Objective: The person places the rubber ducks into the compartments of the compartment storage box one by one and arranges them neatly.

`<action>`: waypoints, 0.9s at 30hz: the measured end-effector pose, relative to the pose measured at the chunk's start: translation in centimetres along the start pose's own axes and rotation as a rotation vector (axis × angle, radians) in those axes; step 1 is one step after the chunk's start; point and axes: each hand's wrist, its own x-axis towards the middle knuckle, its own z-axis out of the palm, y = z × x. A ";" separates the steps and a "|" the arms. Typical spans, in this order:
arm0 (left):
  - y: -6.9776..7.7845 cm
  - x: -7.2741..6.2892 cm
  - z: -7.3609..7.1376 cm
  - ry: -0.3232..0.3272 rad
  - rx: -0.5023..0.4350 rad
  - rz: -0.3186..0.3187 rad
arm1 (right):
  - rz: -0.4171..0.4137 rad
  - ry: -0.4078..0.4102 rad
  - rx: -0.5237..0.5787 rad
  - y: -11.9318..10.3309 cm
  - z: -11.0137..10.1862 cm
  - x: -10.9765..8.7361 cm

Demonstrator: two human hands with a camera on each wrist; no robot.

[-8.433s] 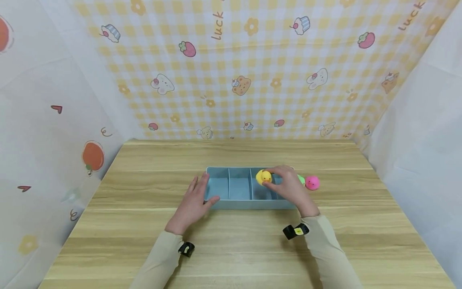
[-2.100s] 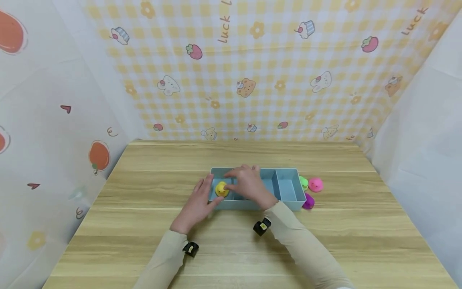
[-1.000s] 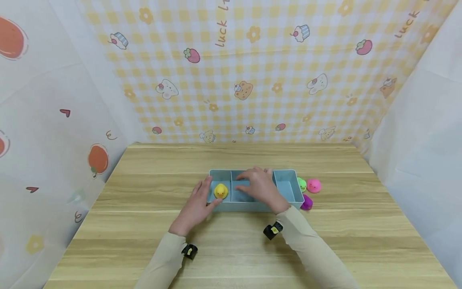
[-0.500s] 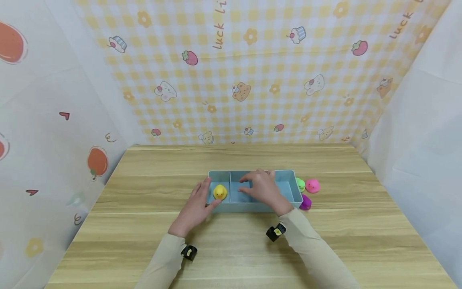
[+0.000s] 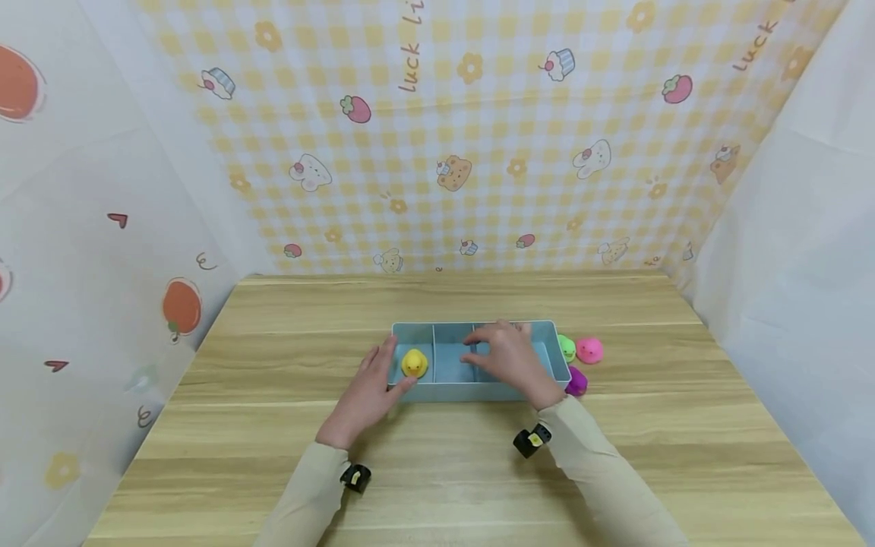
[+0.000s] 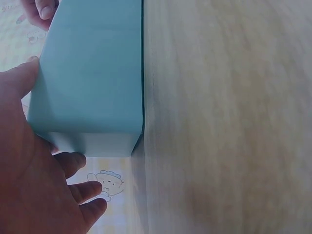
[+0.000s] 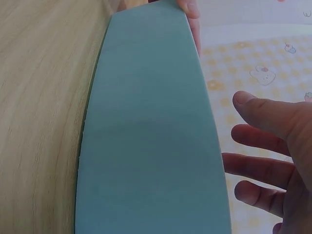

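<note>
A long light-blue divided box (image 5: 451, 392) lies crosswise on the table. In its leftmost compartment sits a yellow toy duck (image 5: 414, 364). My left hand (image 5: 365, 391) spans the box's front left corner, thumb at the front rim and fingers along the left end; the left wrist view has the thumb (image 6: 27, 78) touching the rim. Over the middle compartments hovers my right hand (image 5: 513, 357), thumb and index finger apart with nothing between them. It hides part of the dividers. Beyond the box's right end are a green duck (image 5: 567, 348), a pink duck (image 5: 589, 350) and a purple duck (image 5: 576, 381).
The wooden table (image 5: 437, 471) runs back to a yellow checked cloth (image 5: 437, 137) hanging behind it. White sheets hang at the left (image 5: 82, 319) and right (image 5: 786, 266). Both wrists wear small black cameras.
My right hand earlier held the yellow duck over the box's right half; the duck then sat in the leftmost compartment. Since then the right hand has drifted right; the left stays at the corner.
</note>
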 end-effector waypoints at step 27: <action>-0.1 0.0 0.0 -0.005 -0.012 -0.003 | 0.096 -0.004 0.026 2.5 -2.0 -2.6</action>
